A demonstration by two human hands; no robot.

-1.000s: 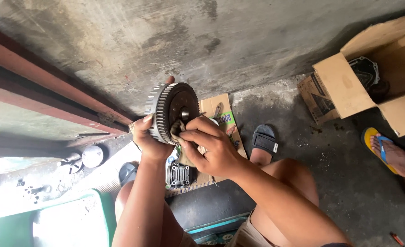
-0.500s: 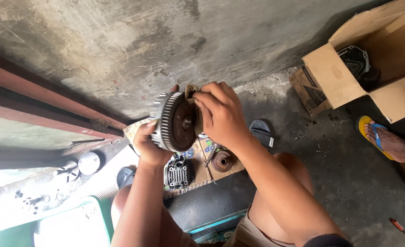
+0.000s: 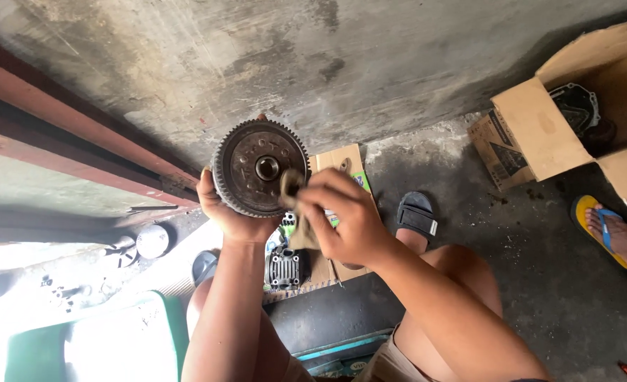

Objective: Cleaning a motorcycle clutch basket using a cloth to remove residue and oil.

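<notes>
My left hand (image 3: 232,216) grips a round toothed metal gear drum (image 3: 260,168) from below and holds it up, its dark flat face with a centre hole turned toward me. My right hand (image 3: 345,223) pinches a small brownish rag (image 3: 292,194) and presses it against the drum's right edge. Under my hands a finned grey engine part (image 3: 283,267) lies on a piece of cardboard (image 3: 338,161) on the concrete floor.
An open cardboard box (image 3: 540,134) holding a dark metal casing (image 3: 575,106) stands at the right. Another person's foot in a yellow sandal (image 3: 603,230) is beside it. My black sandal (image 3: 416,216), a green seat (image 3: 161,332) and small round parts (image 3: 152,240) lie about.
The drum has turned from edge-on to face-on toward me. My right hand has slid from over its top down to its right side with the rag.
</notes>
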